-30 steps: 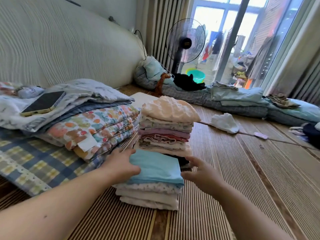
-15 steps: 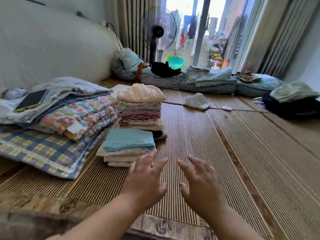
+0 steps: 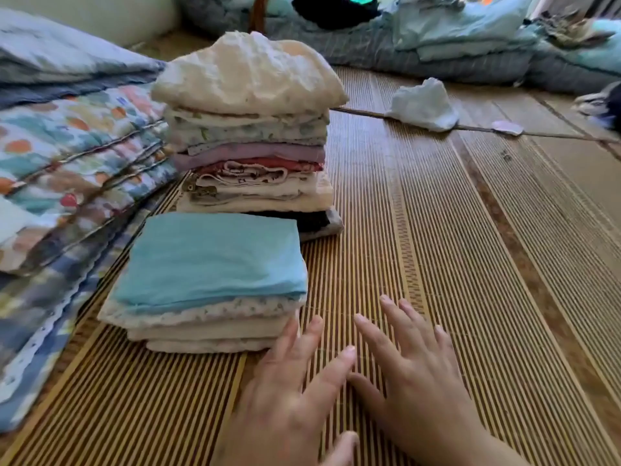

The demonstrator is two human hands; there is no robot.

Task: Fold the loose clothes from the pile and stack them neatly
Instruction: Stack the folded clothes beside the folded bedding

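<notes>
Two stacks of folded clothes stand on the bamboo mat [image 3: 453,264]. The low near stack [image 3: 208,317] has a folded light-blue garment [image 3: 211,260] on top of pale ones. Behind it rises a tall stack [image 3: 250,146] topped by a cream crinkled piece. My left hand [image 3: 292,391] is spread flat with its fingertips by the near stack's right front corner, holding nothing. My right hand [image 3: 413,364] hovers beside it over the mat with fingers spread, also holding nothing. A loose pale-blue garment [image 3: 423,104] lies crumpled further back on the mat.
Folded quilts with a colourful print [image 3: 67,156] and a blue plaid blanket [image 3: 40,317] lie along the left. Blue-green bedding [image 3: 470,31] lines the far edge. A thin stick [image 3: 477,129] crosses the mat near the loose garment.
My hands left the light-blue garment on the near stack and drew back toward me, now spread over the mat. The view has tilted down and closer to the stacks.
</notes>
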